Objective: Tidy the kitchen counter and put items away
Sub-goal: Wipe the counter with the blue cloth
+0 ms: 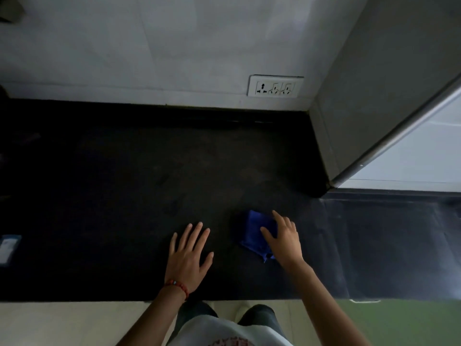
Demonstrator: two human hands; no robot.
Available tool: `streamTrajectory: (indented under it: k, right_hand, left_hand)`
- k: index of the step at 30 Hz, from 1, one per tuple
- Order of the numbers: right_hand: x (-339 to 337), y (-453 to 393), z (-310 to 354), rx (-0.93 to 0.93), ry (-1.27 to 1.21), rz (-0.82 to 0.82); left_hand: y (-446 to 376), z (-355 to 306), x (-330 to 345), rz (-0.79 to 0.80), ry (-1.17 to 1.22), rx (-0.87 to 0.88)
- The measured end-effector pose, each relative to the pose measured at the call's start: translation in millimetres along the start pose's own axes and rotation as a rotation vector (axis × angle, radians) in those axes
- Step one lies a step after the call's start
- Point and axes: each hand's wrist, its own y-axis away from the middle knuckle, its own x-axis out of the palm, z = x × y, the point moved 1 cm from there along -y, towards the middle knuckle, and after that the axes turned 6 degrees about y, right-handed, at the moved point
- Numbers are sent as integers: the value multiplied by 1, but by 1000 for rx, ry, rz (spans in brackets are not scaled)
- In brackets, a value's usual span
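Observation:
A folded blue cloth (pixel 254 231) lies on the black counter (pixel 124 183), near its front edge and right of centre. My right hand (pixel 285 239) rests flat on the cloth's right side, fingers spread, covering part of it. My left hand (pixel 188 255) lies palm down on the bare counter just left of the cloth, fingers apart, holding nothing. A red bead bracelet sits on the left wrist.
A white socket plate (pixel 274 86) is on the back wall. A grey cabinet side (pixel 374 96) and a metal-edged panel (pixel 399 131) close off the right. A small blue-and-white packet (pixel 8 248) lies at the counter's far left edge.

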Motion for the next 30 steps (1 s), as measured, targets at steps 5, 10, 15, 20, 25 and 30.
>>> streamTrajectory:
  k: [5, 10, 15, 20, 25, 30]
  right_hand:
    - [0, 4, -1, 57, -151, 15]
    - [2, 12, -7, 94, -363, 23]
    - [4, 23, -2, 5, -420, 30]
    - [15, 49, 34, -103, -469, 149]
    - [56, 95, 81, -274, -402, 312]
    - [121, 153, 127, -398, -242, 485]
  left_hand:
    - [1, 1, 3, -2, -46, -17]
    - [13, -9, 4, -60, 73, -94]
    - [64, -11, 15, -169, 314, -269]
    - [143, 6, 12, -250, 590, -537]
    - [244, 34, 27, -413, 865, -880]
    - [357, 62, 65, -527, 1040, -1254]
